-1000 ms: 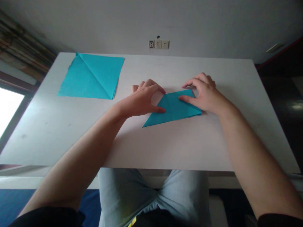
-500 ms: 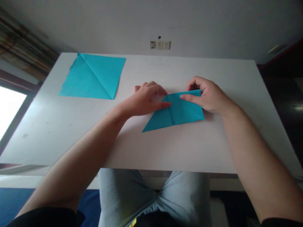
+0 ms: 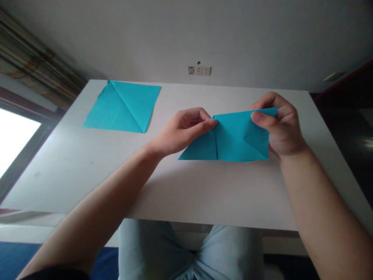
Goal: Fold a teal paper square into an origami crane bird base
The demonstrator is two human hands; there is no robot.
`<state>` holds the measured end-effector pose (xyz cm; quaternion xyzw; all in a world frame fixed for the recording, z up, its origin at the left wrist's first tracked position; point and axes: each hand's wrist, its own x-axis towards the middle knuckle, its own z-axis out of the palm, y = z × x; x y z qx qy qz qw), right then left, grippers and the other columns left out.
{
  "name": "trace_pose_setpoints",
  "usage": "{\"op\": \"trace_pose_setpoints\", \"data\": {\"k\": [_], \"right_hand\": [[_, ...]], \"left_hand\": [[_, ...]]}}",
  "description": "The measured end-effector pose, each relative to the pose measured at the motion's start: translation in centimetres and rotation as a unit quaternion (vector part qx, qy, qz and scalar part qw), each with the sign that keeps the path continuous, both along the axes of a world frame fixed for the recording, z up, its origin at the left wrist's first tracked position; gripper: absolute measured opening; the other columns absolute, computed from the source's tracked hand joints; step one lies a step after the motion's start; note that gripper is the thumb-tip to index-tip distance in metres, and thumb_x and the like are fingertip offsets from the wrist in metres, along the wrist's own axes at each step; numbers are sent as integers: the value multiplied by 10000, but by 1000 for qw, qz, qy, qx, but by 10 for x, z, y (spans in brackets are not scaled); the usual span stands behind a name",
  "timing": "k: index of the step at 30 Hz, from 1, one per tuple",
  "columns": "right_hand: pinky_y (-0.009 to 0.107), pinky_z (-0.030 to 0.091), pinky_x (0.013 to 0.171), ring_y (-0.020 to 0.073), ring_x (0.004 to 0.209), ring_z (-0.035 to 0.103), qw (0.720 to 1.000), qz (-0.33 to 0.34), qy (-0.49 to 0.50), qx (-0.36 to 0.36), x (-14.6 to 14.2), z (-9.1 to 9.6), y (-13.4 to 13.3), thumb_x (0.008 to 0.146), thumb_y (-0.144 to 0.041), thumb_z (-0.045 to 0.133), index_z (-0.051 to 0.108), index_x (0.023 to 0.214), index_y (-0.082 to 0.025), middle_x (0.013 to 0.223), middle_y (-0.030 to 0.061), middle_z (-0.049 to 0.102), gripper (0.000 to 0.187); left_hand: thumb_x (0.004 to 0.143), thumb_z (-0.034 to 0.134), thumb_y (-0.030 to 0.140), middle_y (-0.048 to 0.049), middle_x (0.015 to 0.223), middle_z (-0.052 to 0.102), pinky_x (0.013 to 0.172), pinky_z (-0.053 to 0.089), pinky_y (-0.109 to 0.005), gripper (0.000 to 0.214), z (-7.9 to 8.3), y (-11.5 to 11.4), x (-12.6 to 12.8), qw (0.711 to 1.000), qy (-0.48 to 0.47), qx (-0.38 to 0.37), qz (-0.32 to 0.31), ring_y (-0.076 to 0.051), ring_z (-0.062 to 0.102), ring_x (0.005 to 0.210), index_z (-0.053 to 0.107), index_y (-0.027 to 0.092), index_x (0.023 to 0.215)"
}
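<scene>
A folded sheet of blue paper (image 3: 233, 138) is lifted off the white table (image 3: 189, 182) at its upper edge, showing a vertical crease and slanted folds. My left hand (image 3: 182, 130) pinches its top left corner between thumb and fingers. My right hand (image 3: 278, 124) pinches the top right corner, thumb in front and fingers behind. The paper's lower edge rests on or just above the table.
A second blue sheet (image 3: 124, 107), creased along a diagonal, lies flat at the table's far left. Wall sockets (image 3: 199, 70) sit on the wall behind. A window (image 3: 14, 136) and curtain are at the left. My legs show below the table's near edge.
The folded paper went from lying flat under my fingers to being raised and opened out. Both hands moved up and apart, each now pinching a top corner. The view shifted slightly.
</scene>
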<state>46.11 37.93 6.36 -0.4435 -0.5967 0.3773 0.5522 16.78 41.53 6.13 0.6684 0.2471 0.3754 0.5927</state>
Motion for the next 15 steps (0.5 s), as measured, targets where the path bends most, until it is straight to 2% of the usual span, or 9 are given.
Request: {"op": "trace_pose_setpoints", "data": {"k": [5, 10, 15], "right_hand": [[417, 396, 687, 226, 744, 474, 1000, -7, -12, 3, -6, 3, -3, 866, -723, 1145, 744, 895, -339, 861, -7, 627, 556], [432, 390, 716, 221, 742, 457, 1000, -4, -26, 0, -9, 8, -6, 925, -592, 1115, 712, 876, -329, 858, -8, 581, 484], [408, 372, 690, 193, 715, 438, 999, -8, -1, -33, -12, 11, -7, 845, -519, 1147, 744, 873, -318, 812, -23, 581, 451]], "left_hand": [[1067, 880, 964, -35, 920, 711, 754, 574, -363, 731, 4, -6, 1, 998, 37, 37, 42, -230, 689, 915, 688, 272, 930], [1225, 704, 836, -50, 949, 713, 810, 607, -404, 631, 7, -10, -1, 985, 122, 72, 101, -271, 739, 1013, 644, 282, 931], [1290, 658, 761, -35, 958, 710, 831, 613, -386, 610, 5, -10, -1, 979, 133, 101, 118, -251, 765, 1018, 648, 270, 928]]}}
